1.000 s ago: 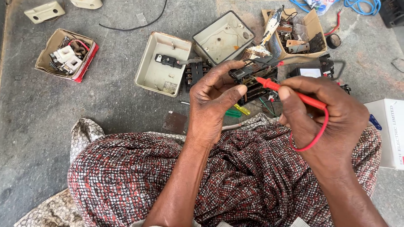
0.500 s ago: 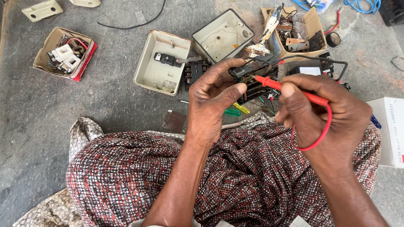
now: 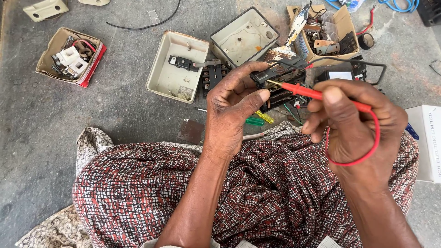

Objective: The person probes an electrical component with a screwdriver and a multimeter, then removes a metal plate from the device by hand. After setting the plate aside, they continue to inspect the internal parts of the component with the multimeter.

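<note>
In the head view, the left hand (image 3: 232,108) sits just left of the middle of the frame, fingers curled and closed around a small black electrical part (image 3: 281,73) held just above centre. The right hand (image 3: 356,126), right of centre, is clamped on a red test probe (image 3: 321,95); its metal tip touches the black part at its lower left edge. The probe's red wire (image 3: 367,154) loops down over the back of that hand and comes back up.

Behind the hands, on the grey concrete floor (image 3: 115,105), an open cream switch box (image 3: 177,66) lies left of centre with a small black piece inside it. A second open box (image 3: 243,34) with a dark rim lies tilted just to its right, near the top middle. At the upper right a cardboard box (image 3: 342,20) holds mixed metal and plastic parts, and a worn paint-spattered tool (image 3: 294,27) leans against its left side. A small carton (image 3: 69,57) with white switch parts and a red edge sits at the upper left. A black cable (image 3: 147,25) curves along the top. A green-handled screwdriver (image 3: 254,121) lies just below the left hand's thumb. A white box (image 3: 425,142) shows at the right edge. The lower frame is filled by patterned red and white cloth (image 3: 257,193) over the person's lap.
</note>
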